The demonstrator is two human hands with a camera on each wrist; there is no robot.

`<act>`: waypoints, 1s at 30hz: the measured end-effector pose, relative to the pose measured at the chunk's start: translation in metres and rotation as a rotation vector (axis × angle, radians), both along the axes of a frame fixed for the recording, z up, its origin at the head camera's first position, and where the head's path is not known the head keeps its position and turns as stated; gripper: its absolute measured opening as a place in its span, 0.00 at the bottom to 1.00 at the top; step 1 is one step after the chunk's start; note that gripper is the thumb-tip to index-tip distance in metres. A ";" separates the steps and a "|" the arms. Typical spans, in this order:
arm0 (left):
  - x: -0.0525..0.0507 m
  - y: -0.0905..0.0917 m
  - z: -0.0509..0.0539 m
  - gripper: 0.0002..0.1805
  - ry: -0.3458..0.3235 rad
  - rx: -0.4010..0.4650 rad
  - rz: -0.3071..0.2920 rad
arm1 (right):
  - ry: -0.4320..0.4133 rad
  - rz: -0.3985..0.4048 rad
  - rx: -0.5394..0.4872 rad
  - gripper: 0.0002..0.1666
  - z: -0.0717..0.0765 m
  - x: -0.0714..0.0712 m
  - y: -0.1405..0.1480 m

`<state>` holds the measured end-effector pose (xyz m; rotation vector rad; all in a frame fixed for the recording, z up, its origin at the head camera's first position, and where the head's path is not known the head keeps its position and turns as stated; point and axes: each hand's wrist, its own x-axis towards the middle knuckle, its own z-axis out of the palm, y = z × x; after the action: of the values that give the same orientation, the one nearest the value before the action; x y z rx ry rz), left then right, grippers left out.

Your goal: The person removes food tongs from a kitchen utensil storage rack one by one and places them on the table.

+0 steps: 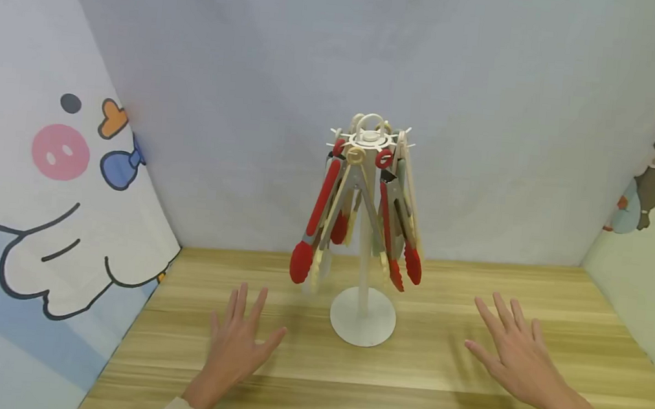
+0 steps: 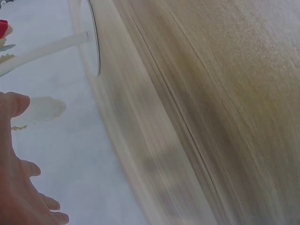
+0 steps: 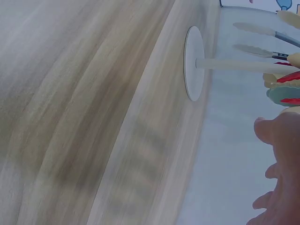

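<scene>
A white stand [image 1: 361, 321] hung with tongs [image 1: 301, 262] sits on the wood-grain worktop [image 1: 381, 394] between the left hand [image 1: 236, 347] and right hand [image 1: 519, 363], apart from both; their fingers are spread. Behind rises a pale backdrop [image 1: 246, 67], flanked by cartoon-printed walls [image 1: 6, 137].

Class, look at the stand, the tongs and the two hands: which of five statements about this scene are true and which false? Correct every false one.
1. The white stand is upright on the wooden table. True.
2. Tongs hang from the top of the stand. True.
3. The left hand and the right hand hold nothing. True.
4. Every pair of tongs has a blue head. False: some have red heads.
5. The stand has a square base. False: its base is round.
</scene>
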<state>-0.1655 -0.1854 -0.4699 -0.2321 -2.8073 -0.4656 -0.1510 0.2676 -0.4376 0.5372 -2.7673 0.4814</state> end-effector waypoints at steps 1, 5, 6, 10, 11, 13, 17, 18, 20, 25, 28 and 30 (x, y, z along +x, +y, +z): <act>0.000 0.000 0.000 0.44 0.000 0.002 0.001 | 0.001 -0.004 -0.001 0.46 0.000 0.000 0.000; 0.000 0.000 0.002 0.45 0.000 0.017 0.004 | 0.024 -0.020 -0.014 0.49 0.002 0.000 -0.001; 0.000 0.000 0.003 0.45 -0.006 0.024 0.004 | 0.035 -0.023 -0.022 0.50 0.003 0.000 -0.002; -0.001 0.000 0.008 0.45 -0.033 0.091 0.007 | 0.082 -0.023 -0.072 0.52 0.007 0.000 -0.003; -0.001 0.000 0.010 0.45 -0.033 0.114 0.007 | 0.085 -0.020 -0.092 0.52 0.008 0.000 -0.004; -0.003 0.000 0.015 0.45 0.002 0.162 -0.002 | 0.084 -0.012 -0.138 0.52 0.012 0.000 -0.005; -0.007 -0.002 0.026 0.42 0.105 0.254 -0.028 | 0.060 -0.010 -0.222 0.51 0.020 0.001 -0.010; -0.009 -0.003 0.029 0.41 0.119 0.276 -0.033 | 0.056 -0.013 -0.236 0.50 0.021 0.001 -0.011; -0.011 -0.004 0.036 0.39 0.127 0.329 -0.041 | 0.050 -0.025 -0.260 0.49 0.025 0.002 -0.013; -0.016 -0.006 0.054 0.36 0.115 0.462 -0.055 | 0.077 -0.051 -0.301 0.47 0.033 0.002 -0.016; -0.018 -0.006 0.062 0.35 0.100 0.524 -0.059 | 0.124 -0.050 -0.317 0.46 0.037 0.001 -0.017; -0.020 -0.006 0.065 0.35 0.088 0.562 -0.062 | 0.150 -0.042 -0.333 0.45 0.040 0.000 -0.018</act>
<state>-0.1852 -0.1915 -0.4047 -0.2077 -2.4656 -1.1910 -0.1506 0.2495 -0.3976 0.4146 -2.4797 0.8347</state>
